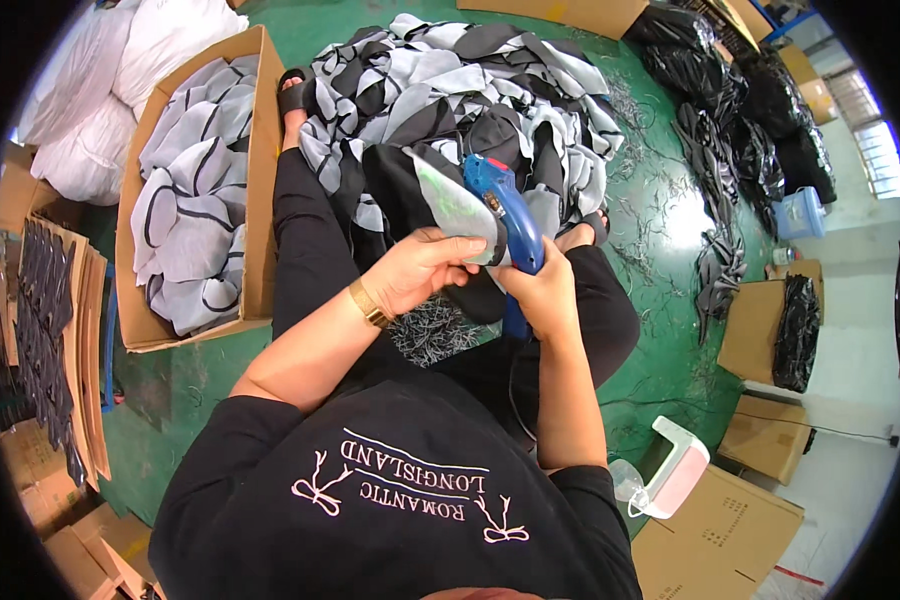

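Note:
In my right hand (542,290) is a blue electric cutter (505,200) with a red button, my fingers wrapped round its handle. Its working end is hidden behind fabric and hand. My left hand (425,268), with a gold watch (370,303) at the wrist, pinches a curved grey-and-black fabric piece (450,205) against the cutter's side. Green marks show on the grey face of this piece. Just beyond both hands lies a large heap of similar grey and black fabric pieces (410,95), between my legs.
At the left stands an open cardboard box (263,190) full of grey pieces with black edging. Thin trimmings (435,335) litter the green floor (660,220). Black plastic bags (680,60) line the far right. Nearer right are a white-and-pink stool (678,475) and flat cardboard (720,535).

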`<action>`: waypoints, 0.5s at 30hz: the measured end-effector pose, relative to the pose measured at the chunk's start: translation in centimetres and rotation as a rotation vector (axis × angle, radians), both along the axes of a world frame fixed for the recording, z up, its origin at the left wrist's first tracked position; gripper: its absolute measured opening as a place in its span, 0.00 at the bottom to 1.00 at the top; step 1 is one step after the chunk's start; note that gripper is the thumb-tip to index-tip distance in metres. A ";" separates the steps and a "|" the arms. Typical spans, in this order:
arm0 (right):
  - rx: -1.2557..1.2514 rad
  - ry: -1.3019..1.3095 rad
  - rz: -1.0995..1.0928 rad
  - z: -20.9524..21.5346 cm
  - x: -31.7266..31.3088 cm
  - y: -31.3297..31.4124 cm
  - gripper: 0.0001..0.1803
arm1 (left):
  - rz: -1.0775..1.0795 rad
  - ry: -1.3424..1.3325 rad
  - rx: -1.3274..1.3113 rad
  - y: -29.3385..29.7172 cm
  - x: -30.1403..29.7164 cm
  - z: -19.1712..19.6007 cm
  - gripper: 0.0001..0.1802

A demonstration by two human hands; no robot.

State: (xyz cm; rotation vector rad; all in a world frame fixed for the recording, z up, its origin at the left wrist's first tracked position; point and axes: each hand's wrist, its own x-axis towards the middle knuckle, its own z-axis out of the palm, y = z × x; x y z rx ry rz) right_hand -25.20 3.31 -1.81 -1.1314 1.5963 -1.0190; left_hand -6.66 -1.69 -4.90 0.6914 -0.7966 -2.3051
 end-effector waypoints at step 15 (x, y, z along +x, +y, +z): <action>-0.010 -0.192 0.023 4.5 0.3 4.4 0.18 | 0.390 0.038 -0.120 0.8 4.0 3.9 0.13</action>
